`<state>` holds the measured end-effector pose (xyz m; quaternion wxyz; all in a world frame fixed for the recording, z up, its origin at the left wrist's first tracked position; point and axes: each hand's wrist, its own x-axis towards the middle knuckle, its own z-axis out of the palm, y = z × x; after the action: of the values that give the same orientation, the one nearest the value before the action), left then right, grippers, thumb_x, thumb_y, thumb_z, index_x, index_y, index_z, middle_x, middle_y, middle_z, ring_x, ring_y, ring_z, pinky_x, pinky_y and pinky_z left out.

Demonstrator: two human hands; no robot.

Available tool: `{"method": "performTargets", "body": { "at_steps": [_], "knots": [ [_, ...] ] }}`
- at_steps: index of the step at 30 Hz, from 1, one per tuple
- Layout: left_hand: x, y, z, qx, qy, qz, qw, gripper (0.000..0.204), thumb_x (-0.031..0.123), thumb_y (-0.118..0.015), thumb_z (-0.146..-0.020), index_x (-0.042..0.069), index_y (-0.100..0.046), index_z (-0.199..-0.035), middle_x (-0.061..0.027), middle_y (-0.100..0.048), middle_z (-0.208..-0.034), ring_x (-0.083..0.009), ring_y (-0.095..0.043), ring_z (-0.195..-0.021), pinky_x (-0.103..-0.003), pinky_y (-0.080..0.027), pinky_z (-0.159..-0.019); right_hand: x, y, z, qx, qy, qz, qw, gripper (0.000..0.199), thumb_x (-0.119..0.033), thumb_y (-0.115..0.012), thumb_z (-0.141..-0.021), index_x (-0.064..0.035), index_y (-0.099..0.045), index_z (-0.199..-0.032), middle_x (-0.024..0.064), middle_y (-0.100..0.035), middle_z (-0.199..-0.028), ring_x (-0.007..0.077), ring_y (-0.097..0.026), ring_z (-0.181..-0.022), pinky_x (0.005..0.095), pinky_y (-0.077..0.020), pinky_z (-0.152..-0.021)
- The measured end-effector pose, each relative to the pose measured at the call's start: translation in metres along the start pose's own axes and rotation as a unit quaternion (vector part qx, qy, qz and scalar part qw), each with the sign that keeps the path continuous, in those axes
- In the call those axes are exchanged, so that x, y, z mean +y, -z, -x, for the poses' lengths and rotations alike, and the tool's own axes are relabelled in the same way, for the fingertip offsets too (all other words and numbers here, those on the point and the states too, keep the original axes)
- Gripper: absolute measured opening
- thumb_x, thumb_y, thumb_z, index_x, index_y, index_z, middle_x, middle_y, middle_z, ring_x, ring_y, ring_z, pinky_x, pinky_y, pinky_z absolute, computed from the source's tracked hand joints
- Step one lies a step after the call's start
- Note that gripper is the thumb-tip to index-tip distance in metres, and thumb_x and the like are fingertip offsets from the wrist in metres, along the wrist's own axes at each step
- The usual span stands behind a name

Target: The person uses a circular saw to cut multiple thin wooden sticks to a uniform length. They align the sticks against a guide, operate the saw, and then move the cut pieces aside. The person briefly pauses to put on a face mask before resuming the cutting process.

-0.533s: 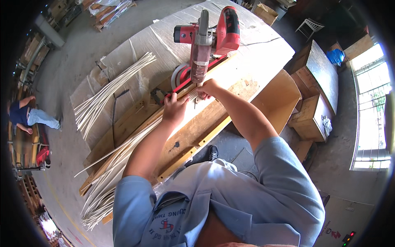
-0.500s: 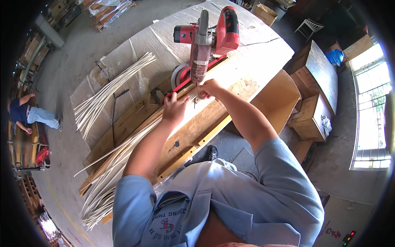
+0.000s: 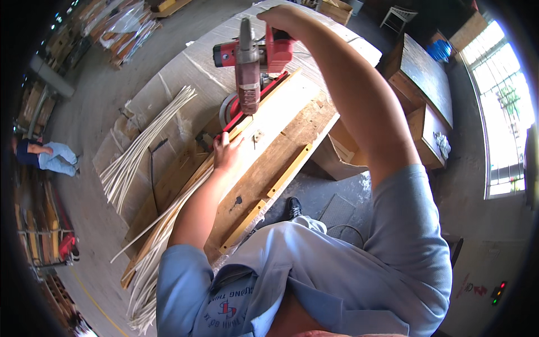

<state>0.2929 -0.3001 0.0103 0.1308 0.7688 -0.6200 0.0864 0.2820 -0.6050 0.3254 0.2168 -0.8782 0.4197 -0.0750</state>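
A red miter saw (image 3: 279, 56) with a grey blade guard stands on the workbench, its head raised above the cutting spot. My right hand (image 3: 282, 19) reaches up to the top of the saw and is closed over its handle. Against the fence, just left of the blade, my left hand (image 3: 226, 155) presses and grips a bundle of thin pale strips (image 3: 182, 203). The strips trail down toward the near left end of the bench. How tightly the left fingers wrap them is partly hidden.
Another bundle of pale strips (image 3: 147, 143) lies on the covered table (image 3: 185, 64) at the left. Yellow wooden rails (image 3: 290, 170) edge the bench. An open cardboard box (image 3: 342, 151) stands to the right. Another person (image 3: 53, 157) is at the far left.
My right hand has left the strips by the blade and risen to the saw's handle. My left hand stays on the bundle. The view has shifted slightly.
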Motion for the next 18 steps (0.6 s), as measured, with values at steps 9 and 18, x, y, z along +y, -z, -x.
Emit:
{"method": "performTargets", "body": {
  "at_steps": [9, 18],
  "knots": [
    [0.002, 0.007, 0.001, -0.045, 0.111, 0.071, 0.99, 0.041, 0.019, -0.062, -0.095, 0.026, -0.073, -0.133, -0.0139, -0.054, -0.153, -0.0429, -0.045, -0.138, -0.056, -0.043, -0.112, 0.02, -0.017, -0.001, 0.137, 0.119, 0.027, 0.983, 0.039, -0.039, -0.06, -0.089, -0.005, -0.079, -0.095, 0.019, -0.078, -0.098, 0.0359, -0.076, -0.092, 0.046, -0.0591, -0.08],
    [-0.018, 0.029, 0.018, -0.05, 0.049, -0.021, 0.997, 0.036, 0.02, -0.062, -0.092, 0.019, -0.078, -0.124, 0.0048, -0.065, -0.146, -0.0344, -0.048, -0.13, -0.058, -0.038, -0.111, -0.027, -0.014, 0.041, 0.037, -0.03, -0.148, 0.988, 0.051, -0.028, -0.059, -0.091, -0.0003, -0.07, -0.133, 0.0229, -0.064, -0.145, 0.0374, -0.061, -0.136, 0.0448, -0.0496, -0.112]
  ]
}}
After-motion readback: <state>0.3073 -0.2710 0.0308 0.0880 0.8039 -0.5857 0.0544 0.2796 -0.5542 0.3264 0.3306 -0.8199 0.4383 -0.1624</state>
